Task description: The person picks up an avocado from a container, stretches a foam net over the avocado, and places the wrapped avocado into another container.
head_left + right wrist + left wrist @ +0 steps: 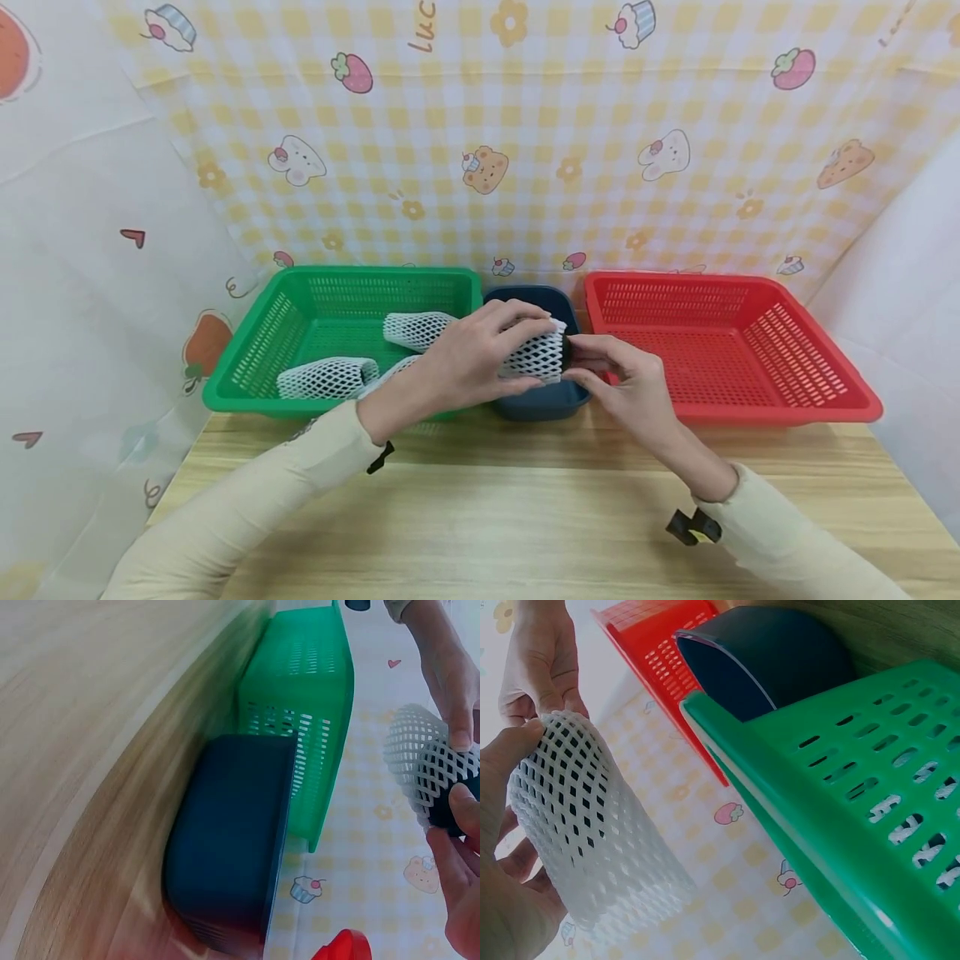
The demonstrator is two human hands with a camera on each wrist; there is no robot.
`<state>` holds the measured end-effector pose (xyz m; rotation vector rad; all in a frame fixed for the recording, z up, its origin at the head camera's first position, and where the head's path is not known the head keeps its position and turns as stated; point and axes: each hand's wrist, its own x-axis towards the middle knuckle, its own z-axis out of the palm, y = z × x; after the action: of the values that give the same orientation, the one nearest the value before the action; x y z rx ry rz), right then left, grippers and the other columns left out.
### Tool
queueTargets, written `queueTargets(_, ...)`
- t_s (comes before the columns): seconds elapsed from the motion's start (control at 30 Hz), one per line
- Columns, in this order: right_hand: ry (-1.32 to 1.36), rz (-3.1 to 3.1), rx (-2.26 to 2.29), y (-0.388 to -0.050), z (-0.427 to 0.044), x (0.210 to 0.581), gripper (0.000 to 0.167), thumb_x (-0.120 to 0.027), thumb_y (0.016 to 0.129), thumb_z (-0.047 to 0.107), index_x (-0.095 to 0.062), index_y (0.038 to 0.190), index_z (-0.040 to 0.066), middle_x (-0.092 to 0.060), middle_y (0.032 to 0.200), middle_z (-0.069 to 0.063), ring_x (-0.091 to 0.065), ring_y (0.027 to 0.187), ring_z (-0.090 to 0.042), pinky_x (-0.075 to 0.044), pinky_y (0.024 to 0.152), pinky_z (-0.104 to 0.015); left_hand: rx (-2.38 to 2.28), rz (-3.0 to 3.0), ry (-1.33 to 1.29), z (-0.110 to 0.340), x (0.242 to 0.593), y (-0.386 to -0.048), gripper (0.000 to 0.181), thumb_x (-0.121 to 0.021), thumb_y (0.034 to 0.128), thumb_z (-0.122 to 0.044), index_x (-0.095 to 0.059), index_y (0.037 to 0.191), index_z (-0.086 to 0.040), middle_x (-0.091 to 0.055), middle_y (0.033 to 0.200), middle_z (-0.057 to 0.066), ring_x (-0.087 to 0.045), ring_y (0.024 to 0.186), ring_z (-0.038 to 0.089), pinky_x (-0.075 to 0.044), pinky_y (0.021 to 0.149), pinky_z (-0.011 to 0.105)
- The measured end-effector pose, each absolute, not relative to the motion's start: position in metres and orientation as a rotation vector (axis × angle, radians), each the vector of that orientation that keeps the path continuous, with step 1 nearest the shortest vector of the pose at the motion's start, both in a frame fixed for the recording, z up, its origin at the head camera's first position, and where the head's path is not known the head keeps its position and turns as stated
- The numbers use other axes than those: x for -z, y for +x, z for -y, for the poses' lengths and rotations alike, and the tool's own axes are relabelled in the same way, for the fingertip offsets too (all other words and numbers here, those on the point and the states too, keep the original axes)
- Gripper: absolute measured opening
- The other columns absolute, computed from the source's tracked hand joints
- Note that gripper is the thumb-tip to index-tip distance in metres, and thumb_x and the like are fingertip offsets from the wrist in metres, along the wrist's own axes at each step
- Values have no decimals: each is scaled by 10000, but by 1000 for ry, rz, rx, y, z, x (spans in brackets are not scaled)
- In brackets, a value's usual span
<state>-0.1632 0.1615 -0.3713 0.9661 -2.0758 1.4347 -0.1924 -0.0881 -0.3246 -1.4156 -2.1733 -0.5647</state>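
Observation:
Above the dark blue bin (542, 408), my left hand (467, 357) grips a white foam net sleeve (534, 360) between thumb and fingers. A dark rounded object (444, 816) sits inside the sleeve, its end showing at the right opening; its exact kind is unclear. My right hand (636, 390) pinches that exposed end with thumb and fingertips. In the left wrist view, the net (592, 825) widens into a pale, loose tail away from the right hand. More netted pieces, such as this foam net (326, 379), lie in the green basket (337, 407).
To the right of the bin stands a red basket (750, 412) with a bare slotted floor. All three containers line the back of the wooden table (480, 525), against a yellow checked cloth (420, 108).

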Motion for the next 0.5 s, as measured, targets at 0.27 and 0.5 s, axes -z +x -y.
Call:
queueTargets(0.27, 947, 2055, -1452, -163, -155, 375, 587, -779, 689, -275, -654, 1228, -79, -699, 1130, -188, -723, 912, -239, -559, 822, -322, 558, 2172, -1412, 88, 325, -192, 605, -879, 811, -341, -645, 1303, -76, -587, 1311, 82, -543, 1180, 230, -499, 935, 286)
queueTargets(0.5, 953, 2035, -1470, -163, -152, 378, 604, -773, 693, -283, -628, 1243, -80, -680, 1168, -186, -712, 932, -217, -559, 829, -332, 558, 2186, -1415, 88, 324, -193, 592, -881, 808, -330, -652, 1292, -77, -581, 1316, 80, -533, 1181, 234, -504, 928, 299)
